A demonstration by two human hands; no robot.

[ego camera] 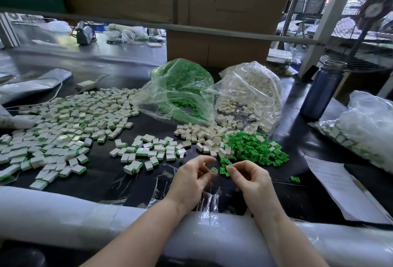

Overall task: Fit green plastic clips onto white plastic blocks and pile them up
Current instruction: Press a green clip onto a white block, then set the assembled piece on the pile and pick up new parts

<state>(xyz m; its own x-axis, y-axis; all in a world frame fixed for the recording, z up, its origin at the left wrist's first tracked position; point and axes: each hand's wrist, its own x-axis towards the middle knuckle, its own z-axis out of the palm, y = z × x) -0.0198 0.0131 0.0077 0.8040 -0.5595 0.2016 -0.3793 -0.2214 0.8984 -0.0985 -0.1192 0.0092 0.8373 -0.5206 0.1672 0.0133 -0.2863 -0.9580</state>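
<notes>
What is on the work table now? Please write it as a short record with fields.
left hand: pinches a green clip
right hand: pinches a small white piece, too small to tell more
loose clips: green heap right of centre
loose blocks: white heap left of the clips
finished pieces: wide spread at left
green bag: open, clips inside
white bag: open, blocks spilling out
bottle: dark blue, upright, at right
</notes>
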